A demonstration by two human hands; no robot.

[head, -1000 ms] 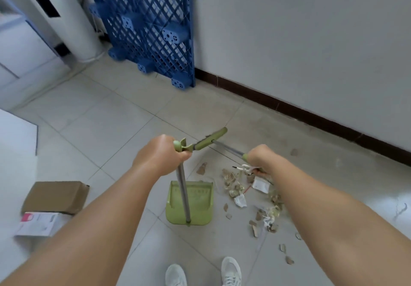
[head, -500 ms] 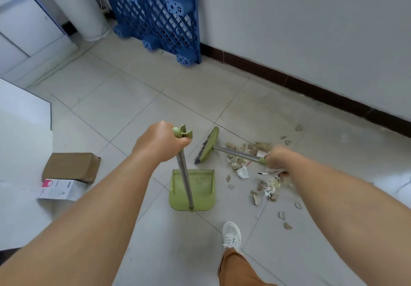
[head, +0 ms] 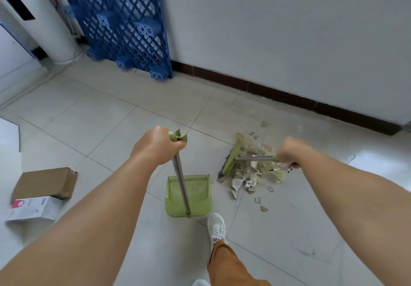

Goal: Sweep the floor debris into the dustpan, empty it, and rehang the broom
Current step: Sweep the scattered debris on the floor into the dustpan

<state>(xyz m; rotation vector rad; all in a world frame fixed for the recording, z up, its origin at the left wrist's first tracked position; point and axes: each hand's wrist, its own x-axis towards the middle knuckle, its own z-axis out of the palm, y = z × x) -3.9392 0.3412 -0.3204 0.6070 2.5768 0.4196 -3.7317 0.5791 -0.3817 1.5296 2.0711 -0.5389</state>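
Debris [head: 253, 172] heaped on the floor [head: 111, 116], just right of the dustpan [head: 195, 194] and slightly beyond its mouth. Broom head [head: 232, 160] planted at the pile's left edge, between pile and pan, long axis running away from the body and tilted a little rightward at its far end. Broom shaft [head: 253, 158] lying nearly level, pointing left from the right hand [head: 288, 152], which is clenched around the green grip at the shaft's near end. Left hand [head: 159, 144] clenched round the top of the dustpan handle [head: 181, 187], holding the pan flat on the tile with the open mouth facing away and the handle rising toward the camera.

Key relation, as a judgement: bristles on the wrong side of most of the litter for a stroke into the pan. Likely need to lift the head over to the far right of the heap, then draw leftward and toward the body, or else swing the pan round so its mouth faces the pile. Right hand nearer the debris; left nearer the pan. A few stray chips [head: 263, 208] sitting nearer the body than the main heap, right of the white shoe [head: 216, 225], apart from the rest and easy to miss. Pan appears to hold nothing yet; sweeping stage only begun, emptying and rehanging not yet reached.
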